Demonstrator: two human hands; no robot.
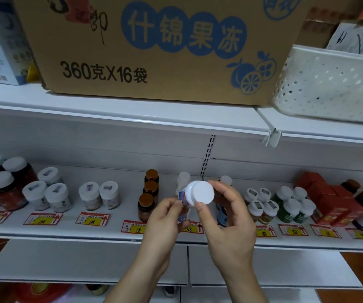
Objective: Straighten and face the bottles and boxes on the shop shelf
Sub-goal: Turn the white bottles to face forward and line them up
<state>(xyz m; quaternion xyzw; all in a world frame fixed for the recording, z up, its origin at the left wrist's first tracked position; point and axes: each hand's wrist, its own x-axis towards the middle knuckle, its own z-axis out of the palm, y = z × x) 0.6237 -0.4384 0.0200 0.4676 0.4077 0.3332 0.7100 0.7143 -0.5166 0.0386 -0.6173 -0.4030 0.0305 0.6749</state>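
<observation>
Small white plastic bottle with round white cap (198, 194), tilted cap-forward above the white shop shelf's front edge (66, 234), pinched between left hand (165, 219) and right hand (226, 217).

- Both hands hold one white-capped bottle (194, 194) in front of the middle shelf (66, 231), cap tilted toward the camera.
- Left hand (165, 217) pinches the bottle's labelled body; right hand (226, 217) grips the cap, thumb on its lower edge.
- Three amber bottles with brown caps (149, 199) stand in a front-to-back line just left of the hands.
- White-capped jars (98, 195) stand in pairs further left; red boxes (327, 200) sit at the right.
- Red-and-yellow price tags (92, 218) line the shelf edge.
- On the top shelf: a large cardboard carton (154, 51) beside a white perforated basket (329, 84).
</observation>
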